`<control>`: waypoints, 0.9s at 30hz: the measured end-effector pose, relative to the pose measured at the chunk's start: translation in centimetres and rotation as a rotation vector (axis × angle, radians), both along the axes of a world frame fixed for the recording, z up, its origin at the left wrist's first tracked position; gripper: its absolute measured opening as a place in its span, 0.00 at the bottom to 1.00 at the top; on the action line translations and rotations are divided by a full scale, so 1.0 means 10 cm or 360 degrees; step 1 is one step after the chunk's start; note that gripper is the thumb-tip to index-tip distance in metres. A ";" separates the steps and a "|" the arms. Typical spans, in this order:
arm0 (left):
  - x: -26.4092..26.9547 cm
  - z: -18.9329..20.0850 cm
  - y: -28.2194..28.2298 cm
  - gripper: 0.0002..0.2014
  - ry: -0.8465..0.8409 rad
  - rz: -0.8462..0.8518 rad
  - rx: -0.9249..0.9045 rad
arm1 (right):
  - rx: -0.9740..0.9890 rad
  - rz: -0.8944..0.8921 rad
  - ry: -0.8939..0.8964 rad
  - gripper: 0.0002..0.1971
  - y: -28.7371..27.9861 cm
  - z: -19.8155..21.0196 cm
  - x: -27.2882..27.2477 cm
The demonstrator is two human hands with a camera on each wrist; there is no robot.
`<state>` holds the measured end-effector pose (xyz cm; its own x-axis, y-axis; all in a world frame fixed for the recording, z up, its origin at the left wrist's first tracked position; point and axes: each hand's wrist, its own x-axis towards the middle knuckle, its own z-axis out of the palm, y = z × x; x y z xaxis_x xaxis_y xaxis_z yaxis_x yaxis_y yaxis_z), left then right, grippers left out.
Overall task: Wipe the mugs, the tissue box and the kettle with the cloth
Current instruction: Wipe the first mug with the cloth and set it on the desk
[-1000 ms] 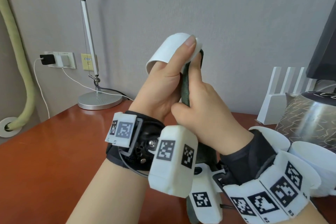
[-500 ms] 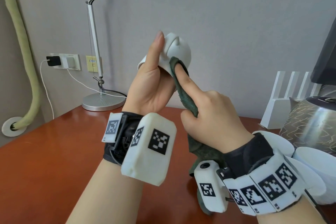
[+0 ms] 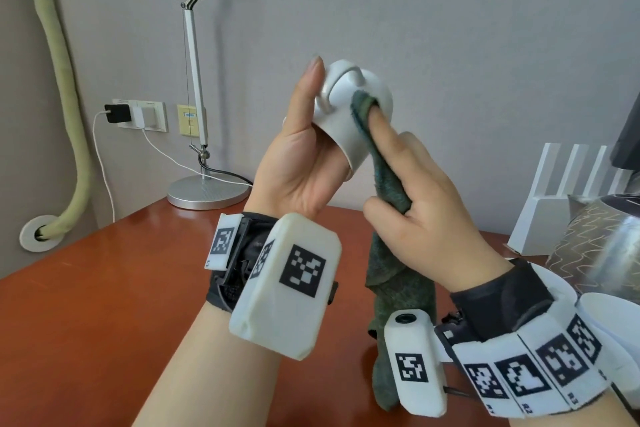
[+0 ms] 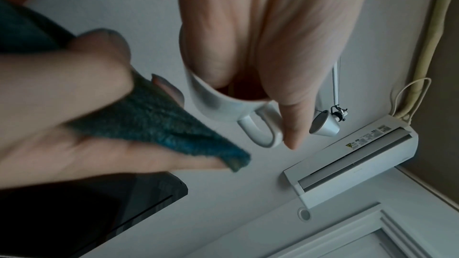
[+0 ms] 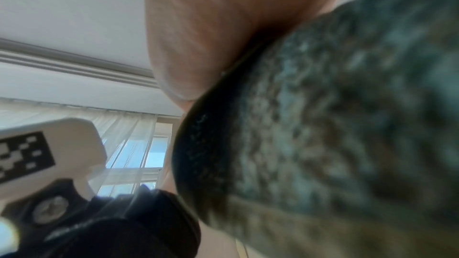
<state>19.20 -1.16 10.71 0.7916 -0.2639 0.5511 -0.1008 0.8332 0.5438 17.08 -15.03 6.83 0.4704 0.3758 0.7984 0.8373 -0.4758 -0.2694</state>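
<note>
1. While the left hand (image 3: 298, 163) grips the mug (image 3: 349, 107) above the desk (image 3: 104, 305), the right hand (image 3: 426, 211) pinches the cloth (image 3: 391, 191) against it.
2. Only the left wrist view shows fingers (image 4: 211, 50) inside the mug's mouth.
3. Cloth fills the right wrist view.

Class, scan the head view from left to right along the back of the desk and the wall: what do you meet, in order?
Green hose → wall sockets → desk lamp → left hand → white mug → cloth → right hand → white slotted rack → kettle.
</note>
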 end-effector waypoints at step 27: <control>0.03 -0.08 -0.10 0.27 0.0043 -0.0114 -0.0027 | 0.0360 0.0797 0.0836 0.41 -0.09 0.06 -0.04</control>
